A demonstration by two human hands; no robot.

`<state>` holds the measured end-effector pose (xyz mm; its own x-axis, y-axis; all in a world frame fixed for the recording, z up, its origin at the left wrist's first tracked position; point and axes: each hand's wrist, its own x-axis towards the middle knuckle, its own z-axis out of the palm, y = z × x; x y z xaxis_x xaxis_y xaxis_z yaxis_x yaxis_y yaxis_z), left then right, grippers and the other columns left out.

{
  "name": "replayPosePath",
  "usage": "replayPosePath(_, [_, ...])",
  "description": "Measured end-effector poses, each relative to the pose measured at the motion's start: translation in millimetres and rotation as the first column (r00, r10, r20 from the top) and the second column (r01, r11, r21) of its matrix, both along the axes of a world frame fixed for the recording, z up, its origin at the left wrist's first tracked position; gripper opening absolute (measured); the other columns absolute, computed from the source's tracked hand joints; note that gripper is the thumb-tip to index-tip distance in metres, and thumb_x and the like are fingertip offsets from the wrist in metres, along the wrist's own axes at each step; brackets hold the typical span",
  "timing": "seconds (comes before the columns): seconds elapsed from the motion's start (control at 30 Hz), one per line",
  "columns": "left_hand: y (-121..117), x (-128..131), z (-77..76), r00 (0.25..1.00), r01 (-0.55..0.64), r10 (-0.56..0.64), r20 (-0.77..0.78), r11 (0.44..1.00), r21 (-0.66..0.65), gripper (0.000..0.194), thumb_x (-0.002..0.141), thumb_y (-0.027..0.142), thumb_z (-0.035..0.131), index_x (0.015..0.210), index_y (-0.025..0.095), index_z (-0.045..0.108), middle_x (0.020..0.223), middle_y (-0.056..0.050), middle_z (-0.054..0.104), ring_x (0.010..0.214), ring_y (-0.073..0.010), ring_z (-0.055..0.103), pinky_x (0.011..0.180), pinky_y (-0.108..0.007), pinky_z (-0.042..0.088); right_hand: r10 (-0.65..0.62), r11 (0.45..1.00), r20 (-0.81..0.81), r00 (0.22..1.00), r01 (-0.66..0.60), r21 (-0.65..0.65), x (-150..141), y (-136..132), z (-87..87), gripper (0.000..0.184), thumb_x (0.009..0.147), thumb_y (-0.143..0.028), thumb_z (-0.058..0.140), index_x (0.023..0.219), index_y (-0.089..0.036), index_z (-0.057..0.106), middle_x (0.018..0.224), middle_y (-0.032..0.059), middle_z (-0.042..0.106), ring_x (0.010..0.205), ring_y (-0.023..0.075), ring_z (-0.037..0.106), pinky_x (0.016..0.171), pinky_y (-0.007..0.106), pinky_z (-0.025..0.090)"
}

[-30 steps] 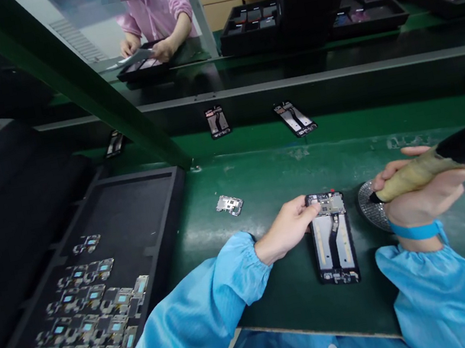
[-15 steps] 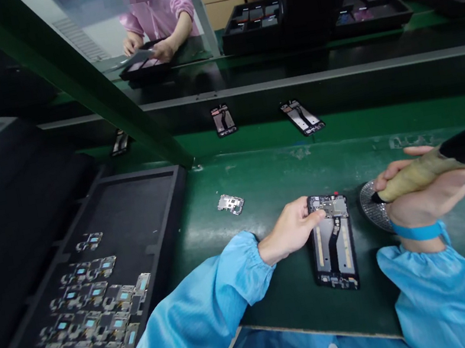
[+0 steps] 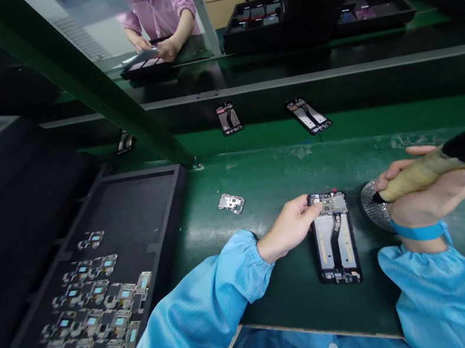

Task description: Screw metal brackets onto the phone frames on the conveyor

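Note:
My left hand pinches the upper left edge of an open phone, its thumb over the circuit board at the top. The phone lies on the green bench with its inside facing up and a black flex cable running down its middle. My right hand is around the tan-wrapped grip of an electric screwdriver. The screwdriver's dark tip points at a round, silvery screw dish; whether it touches is unclear. Left of the phone, a loose circuit board lies on the bench.
A black foam tray at left holds several circuit boards. Behind the bench, a belt carries several open phones. A green post slants across the left. Across the line, two people in pink sleeves work at black trays.
The phones on the belt have shifted a little to the right. The phone under my left hand has turned slightly. My right hand and the screwdriver stay almost in place.

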<state>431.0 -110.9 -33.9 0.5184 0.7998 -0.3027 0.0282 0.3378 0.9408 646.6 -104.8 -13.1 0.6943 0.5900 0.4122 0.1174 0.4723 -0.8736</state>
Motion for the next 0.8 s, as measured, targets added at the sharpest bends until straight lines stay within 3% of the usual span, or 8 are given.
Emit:
replayPosePath(0.07, [3,0,0.2,0.998,0.024,-0.019,-0.054,0.996,0.083,0.022,0.101,0.030,0.064,0.116,0.014,0.066,0.116,-0.011,0.074,0.107,-0.0243,0.070,0.096,-0.038,0.054,0.011,1.000,0.006,1.000,-0.011,-0.003,0,0,0.1,0.067,0.094,-0.079,0.036,0.095,-0.021,0.069,0.056,0.0030,0.057,0.043,0.0218,0.055,0.038,0.036,0.045])
replayPosePath(0.17, [9,-2,4.2,0.959,0.104,-0.025,-0.282,0.958,0.269,0.045,0.095,0.026,0.071,0.138,0.016,0.061,0.121,-0.010,0.072,0.106,-0.0259,0.070,0.098,-0.039,0.055,0.012,0.999,0.017,1.000,-0.013,0.030,0,0,-0.8,0.066,0.094,-0.078,0.040,0.096,-0.018,0.069,0.056,0.0032,0.057,0.041,0.0209,0.054,0.037,0.034,0.044])
replayPosePath(0.3, [17,-7,9.6,0.849,0.298,0.037,-0.527,0.791,0.535,0.049,0.095,0.032,0.077,0.139,0.017,0.065,0.121,-0.010,0.065,0.116,-0.0302,0.061,0.109,-0.045,0.050,0.035,0.998,0.028,0.999,-0.036,0.050,0,1,-4.2,0.070,0.093,-0.082,0.043,0.099,-0.017,0.068,0.056,0.0020,0.057,0.040,0.0199,0.055,0.036,0.033,0.045])
replayPosePath(0.47, [27,-1,8.7,0.823,0.377,0.104,-0.559,0.636,0.674,0.045,0.096,0.031,0.079,0.138,0.017,0.065,0.131,-0.011,0.057,0.125,-0.0292,0.054,0.113,-0.044,0.048,0.066,0.995,0.014,0.998,-0.067,0.074,2,1,1.5,0.071,0.092,-0.085,0.043,0.101,-0.019,0.069,0.055,0.0004,0.057,0.036,0.0196,0.052,0.033,0.033,0.042])
replayPosePath(0.6, [35,40,10.7,0.854,0.454,0.009,-0.520,0.475,0.754,0.035,0.101,0.031,0.075,0.134,0.022,0.068,0.126,-0.008,0.061,0.119,-0.0252,0.056,0.107,-0.038,0.050,0.029,0.993,-0.060,0.998,-0.022,0.115,2,-5,17.1,0.078,0.090,-0.092,0.034,0.101,-0.021,0.066,0.055,-0.0008,0.056,0.038,0.0197,0.052,0.038,0.036,0.047])
replayPosePath(0.8, [43,110,7.4,0.789,0.611,-0.125,-0.602,0.263,0.746,0.023,0.103,0.040,0.073,0.108,0.018,0.077,0.121,-0.007,0.068,0.114,-0.0223,0.060,0.100,-0.034,0.048,0.002,0.994,-0.119,0.993,0.010,0.105,20,-15,24.5,0.088,0.079,-0.103,0.032,0.098,-0.023,0.065,0.054,-0.0014,0.057,0.036,0.0209,0.050,0.036,0.037,0.044])
